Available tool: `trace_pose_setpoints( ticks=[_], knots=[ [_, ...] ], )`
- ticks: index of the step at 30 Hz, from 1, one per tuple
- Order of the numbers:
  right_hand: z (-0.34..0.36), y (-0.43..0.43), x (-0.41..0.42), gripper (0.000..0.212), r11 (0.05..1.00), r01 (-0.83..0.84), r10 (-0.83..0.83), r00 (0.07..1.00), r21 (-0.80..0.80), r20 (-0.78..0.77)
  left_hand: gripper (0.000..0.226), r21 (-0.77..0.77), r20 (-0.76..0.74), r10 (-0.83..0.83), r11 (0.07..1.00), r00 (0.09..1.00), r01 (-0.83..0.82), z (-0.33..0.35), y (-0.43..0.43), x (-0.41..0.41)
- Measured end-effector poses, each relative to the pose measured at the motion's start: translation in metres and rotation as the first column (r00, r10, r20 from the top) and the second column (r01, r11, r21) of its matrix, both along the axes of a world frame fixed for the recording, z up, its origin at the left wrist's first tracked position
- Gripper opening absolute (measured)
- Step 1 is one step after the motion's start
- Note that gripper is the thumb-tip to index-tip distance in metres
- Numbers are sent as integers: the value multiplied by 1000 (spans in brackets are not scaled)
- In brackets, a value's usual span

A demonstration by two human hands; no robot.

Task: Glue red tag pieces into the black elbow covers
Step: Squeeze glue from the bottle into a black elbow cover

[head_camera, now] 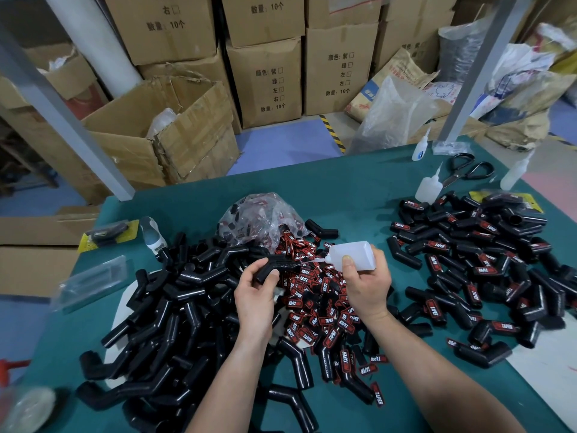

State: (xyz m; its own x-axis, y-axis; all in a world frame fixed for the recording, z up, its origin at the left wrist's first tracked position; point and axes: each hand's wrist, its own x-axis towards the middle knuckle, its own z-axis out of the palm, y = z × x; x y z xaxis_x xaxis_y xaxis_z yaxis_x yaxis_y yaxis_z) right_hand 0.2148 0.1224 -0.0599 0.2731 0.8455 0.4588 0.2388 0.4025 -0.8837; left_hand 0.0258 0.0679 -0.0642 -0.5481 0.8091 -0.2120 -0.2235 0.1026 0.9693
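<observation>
While the left hand (254, 295) gripped a black elbow cover (274, 266) above the green bench (343, 195), the right hand (367, 282) squeezed a glue bottle (351, 256), nozzle touching the cover. Red tag pieces (321, 310) lay heaped between two piles of covers.
</observation>
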Motion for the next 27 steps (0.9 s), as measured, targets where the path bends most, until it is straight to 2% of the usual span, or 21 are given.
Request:
trace_pose_setpoints(
  ticks=[18, 27],
  knots=[
    [-5, 0, 0, 26, 1000, 17, -17, 999, -19, -28, 40, 0, 2, -8, 1000, 1000, 8, 0, 1, 2],
    [0, -2, 0, 27, 1000, -11, 11, 999, -2, -36, 36, -1, 19, 0, 1000, 1000, 0, 1, 0, 2]
  ],
)
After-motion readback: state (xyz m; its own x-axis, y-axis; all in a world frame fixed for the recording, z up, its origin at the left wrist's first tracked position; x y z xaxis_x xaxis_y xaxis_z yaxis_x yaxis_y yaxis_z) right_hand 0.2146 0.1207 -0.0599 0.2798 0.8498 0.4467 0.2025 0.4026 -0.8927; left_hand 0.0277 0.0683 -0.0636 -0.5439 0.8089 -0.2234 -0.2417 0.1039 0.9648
